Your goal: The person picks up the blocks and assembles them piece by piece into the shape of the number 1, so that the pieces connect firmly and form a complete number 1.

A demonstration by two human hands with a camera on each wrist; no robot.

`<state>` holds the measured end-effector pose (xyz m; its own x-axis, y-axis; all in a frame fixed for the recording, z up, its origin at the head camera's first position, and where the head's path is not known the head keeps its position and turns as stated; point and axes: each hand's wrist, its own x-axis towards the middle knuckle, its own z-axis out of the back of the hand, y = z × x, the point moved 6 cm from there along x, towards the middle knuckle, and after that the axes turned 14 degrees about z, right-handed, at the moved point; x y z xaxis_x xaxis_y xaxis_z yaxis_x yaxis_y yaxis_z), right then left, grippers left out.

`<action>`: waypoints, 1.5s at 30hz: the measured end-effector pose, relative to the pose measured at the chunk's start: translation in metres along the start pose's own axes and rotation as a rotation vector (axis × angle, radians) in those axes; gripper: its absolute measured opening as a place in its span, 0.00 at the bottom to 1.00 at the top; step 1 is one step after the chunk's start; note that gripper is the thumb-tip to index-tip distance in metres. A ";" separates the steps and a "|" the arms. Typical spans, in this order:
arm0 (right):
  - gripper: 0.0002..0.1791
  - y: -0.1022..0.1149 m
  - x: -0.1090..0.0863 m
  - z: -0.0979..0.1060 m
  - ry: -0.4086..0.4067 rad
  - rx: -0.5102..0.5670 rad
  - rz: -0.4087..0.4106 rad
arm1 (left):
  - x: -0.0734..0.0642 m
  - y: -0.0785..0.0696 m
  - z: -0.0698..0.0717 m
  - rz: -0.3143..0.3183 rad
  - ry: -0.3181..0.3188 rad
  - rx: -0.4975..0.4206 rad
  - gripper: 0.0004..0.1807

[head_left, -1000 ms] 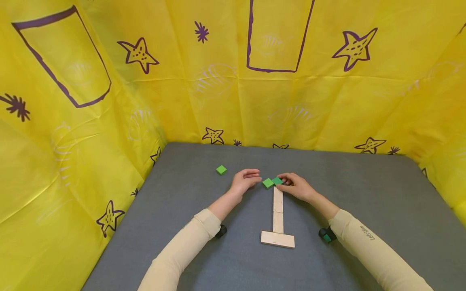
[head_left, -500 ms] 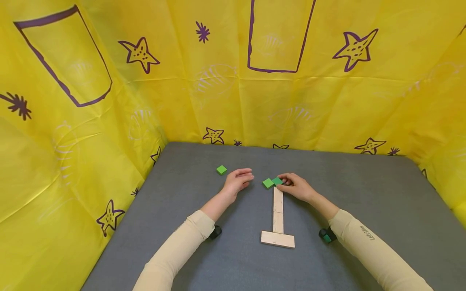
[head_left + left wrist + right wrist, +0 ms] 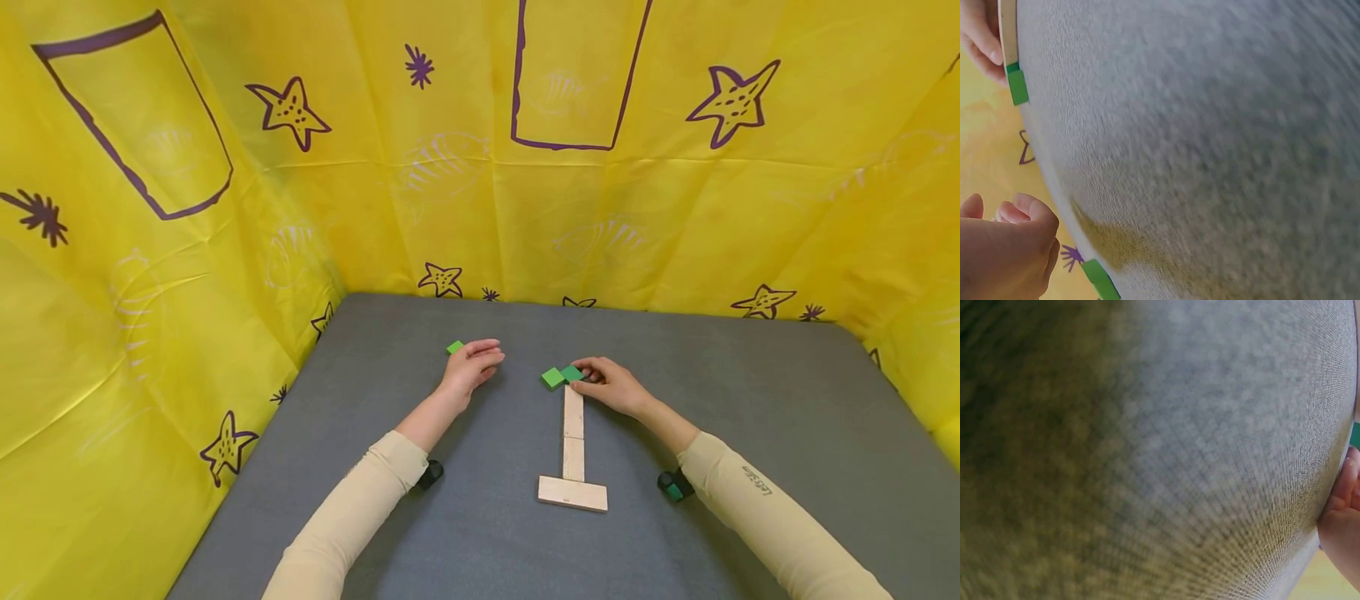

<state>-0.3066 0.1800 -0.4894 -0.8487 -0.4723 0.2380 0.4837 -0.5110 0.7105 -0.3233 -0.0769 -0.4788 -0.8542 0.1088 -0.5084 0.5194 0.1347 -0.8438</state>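
My right hand (image 3: 613, 387) pinches a dark green square block (image 3: 572, 373) between thumb and fingers, at the far end of a row of pale wooden blocks. A light green square block (image 3: 552, 378) lies at the dark one's left corner. Two wooden blocks (image 3: 573, 412) run end to end toward me, meeting a crosswise wooden block (image 3: 572, 493). My left hand (image 3: 468, 371) holds nothing, its fingers loosely extended to the right. Behind it lies another light green block (image 3: 454, 347), partly covered by the hand; the left wrist view shows this green block (image 3: 1101, 280) beside the hand.
A dark grey cloth surface (image 3: 495, 533) lies under everything. Yellow fabric (image 3: 450, 208) with purple starfish drawings hangs at the back and both sides. Each wrist carries a small black camera (image 3: 675, 485).
My left hand has moved left, away from the paired green blocks, and now overlaps the separate light green block. The right hand has stayed in place on the dark green block.
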 end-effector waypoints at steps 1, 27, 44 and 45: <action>0.23 0.000 0.000 0.000 0.000 -0.001 -0.001 | 0.000 -0.001 0.002 0.001 -0.004 -0.003 0.21; 0.23 0.003 0.001 0.002 0.006 0.009 -0.002 | 0.008 -0.013 0.046 -0.045 -0.102 -0.062 0.23; 0.23 -0.001 0.001 -0.001 0.016 -0.008 0.005 | 0.019 -0.020 0.075 -0.061 -0.202 -0.011 0.23; 0.23 -0.001 0.001 -0.001 0.015 -0.007 0.004 | 0.019 -0.020 0.076 -0.065 -0.206 -0.008 0.23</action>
<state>-0.3071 0.1794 -0.4905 -0.8435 -0.4852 0.2305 0.4884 -0.5140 0.7051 -0.3518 -0.1527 -0.4846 -0.8720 -0.1043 -0.4782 0.4627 0.1426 -0.8750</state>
